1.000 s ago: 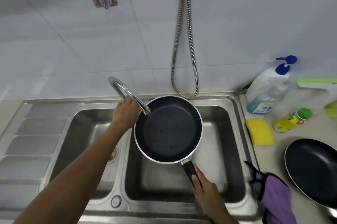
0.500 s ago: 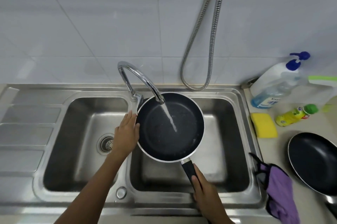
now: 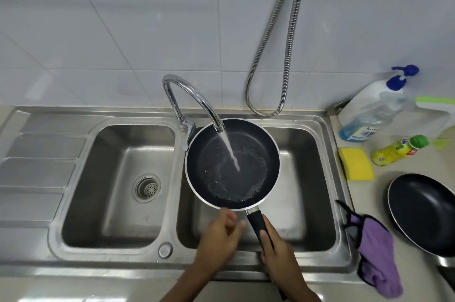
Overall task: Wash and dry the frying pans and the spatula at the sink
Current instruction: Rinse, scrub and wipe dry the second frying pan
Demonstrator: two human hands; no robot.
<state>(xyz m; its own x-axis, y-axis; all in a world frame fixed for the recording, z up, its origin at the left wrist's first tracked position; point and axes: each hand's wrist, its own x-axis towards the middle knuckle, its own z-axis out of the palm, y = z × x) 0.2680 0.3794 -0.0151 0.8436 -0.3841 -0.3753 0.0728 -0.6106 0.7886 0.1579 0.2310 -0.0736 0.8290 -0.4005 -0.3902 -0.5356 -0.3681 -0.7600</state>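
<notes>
Fingers [image 3: 267, 231] of right hand [image 3: 278, 252] wrap the black handle [image 3: 254, 219]; left hand [image 3: 219, 235] loosely curled, empty, beside the rim. Small frying pan [image 3: 232, 164] over right basin [image 3: 302, 203], under faucet [image 3: 192, 95] stream. Judgement: rigid, heavier with water, slick when wet; handle is the safe hold.

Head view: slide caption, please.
Right hand holds frying pan under running faucet; left hand hovers empty near its rim.

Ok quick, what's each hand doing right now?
Left hand: loosely curled, holding nothing.
Right hand: gripping the handle of the frying pan.
</notes>
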